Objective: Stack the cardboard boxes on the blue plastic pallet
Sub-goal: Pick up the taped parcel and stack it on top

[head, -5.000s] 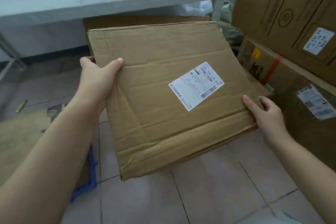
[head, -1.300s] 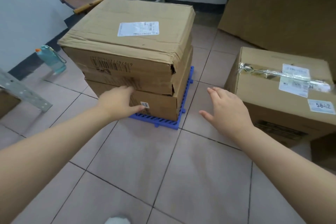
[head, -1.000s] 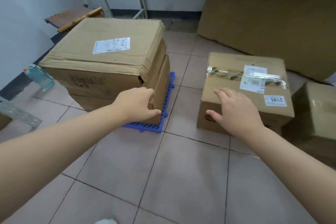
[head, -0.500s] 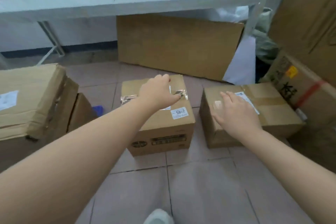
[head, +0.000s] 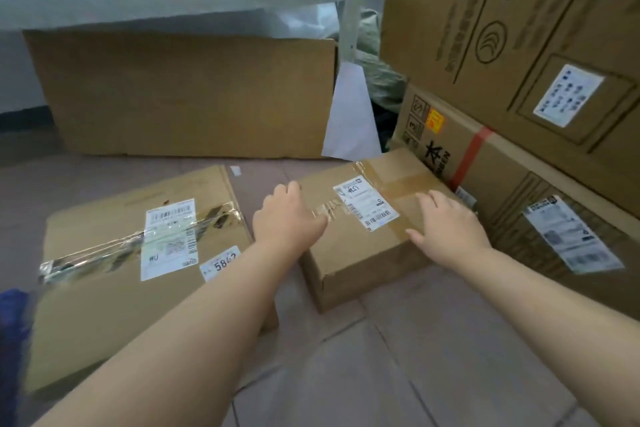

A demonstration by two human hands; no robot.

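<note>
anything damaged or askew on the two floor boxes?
Nothing serious. The small box under both hands sits skewed to the floor tiles, with wrinkled tape across its top. The box marked 5842 carries loose, crinkled clear tape across its label. No spills.

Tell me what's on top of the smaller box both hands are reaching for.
On the smaller box: a white shipping label, brown tape, and the left hand and right hand. Whatever lies beneath the hands is hidden.

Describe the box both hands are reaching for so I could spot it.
Start at the tall stack of big printed cartons on the right. At its foot, on the tiled floor, sits a small brown box. Unlike the wider box to its left marked 5842, it has brown tape crossing its top.
</note>
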